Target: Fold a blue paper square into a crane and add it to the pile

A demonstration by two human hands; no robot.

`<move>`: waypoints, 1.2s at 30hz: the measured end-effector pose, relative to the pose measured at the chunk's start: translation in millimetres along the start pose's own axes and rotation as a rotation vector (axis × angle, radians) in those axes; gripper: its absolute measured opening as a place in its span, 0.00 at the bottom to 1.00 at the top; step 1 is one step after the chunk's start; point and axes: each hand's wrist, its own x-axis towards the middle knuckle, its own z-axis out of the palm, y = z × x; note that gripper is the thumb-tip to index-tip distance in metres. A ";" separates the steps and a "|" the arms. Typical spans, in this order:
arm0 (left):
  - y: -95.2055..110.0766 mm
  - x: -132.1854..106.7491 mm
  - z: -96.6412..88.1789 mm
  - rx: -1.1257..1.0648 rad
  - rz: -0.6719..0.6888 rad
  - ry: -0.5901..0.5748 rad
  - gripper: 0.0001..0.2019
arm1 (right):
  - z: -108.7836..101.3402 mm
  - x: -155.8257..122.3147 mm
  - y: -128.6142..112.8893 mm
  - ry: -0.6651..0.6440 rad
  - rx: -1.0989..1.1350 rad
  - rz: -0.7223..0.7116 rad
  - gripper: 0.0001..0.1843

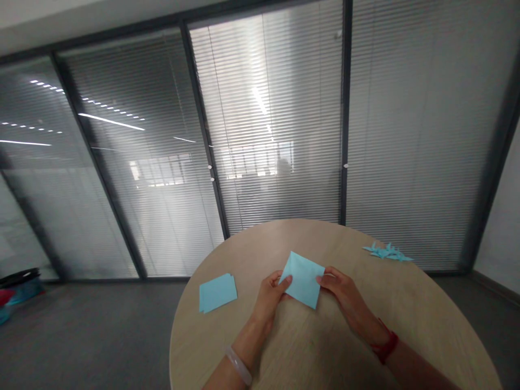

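Note:
A square sheet of light blue paper (303,277) is held up just above the table, turned so that one corner points away from me. Faint crease lines show on it. My left hand (271,292) pinches its left corner, thumb on top and fingers beneath. At the right corner, my right hand (339,290) grips the sheet the same way. To the left lies a small stack of the same blue paper (218,293), its edges slightly out of line.
The round wooden table (252,238) has a pile of folded blue paper pieces (388,252) near its far right edge. Beyond stands a glass partition with blinds (276,119). A dark-rimmed bin-like object (20,281) is on the floor at far left.

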 end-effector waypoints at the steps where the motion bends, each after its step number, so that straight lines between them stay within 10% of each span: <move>1: 0.0 0.7 -1.0 0.012 0.010 0.021 0.21 | -0.1 0.6 1.1 -0.014 0.006 0.012 0.16; 18: -16.5 8.9 -4.7 0.364 0.006 -0.097 0.18 | -7.9 10.8 13.9 -0.022 -0.072 0.034 0.26; 36: -10.1 3.3 -0.4 0.005 -0.043 -0.041 0.19 | -6.9 5.5 8.9 -0.005 -0.060 -0.055 0.21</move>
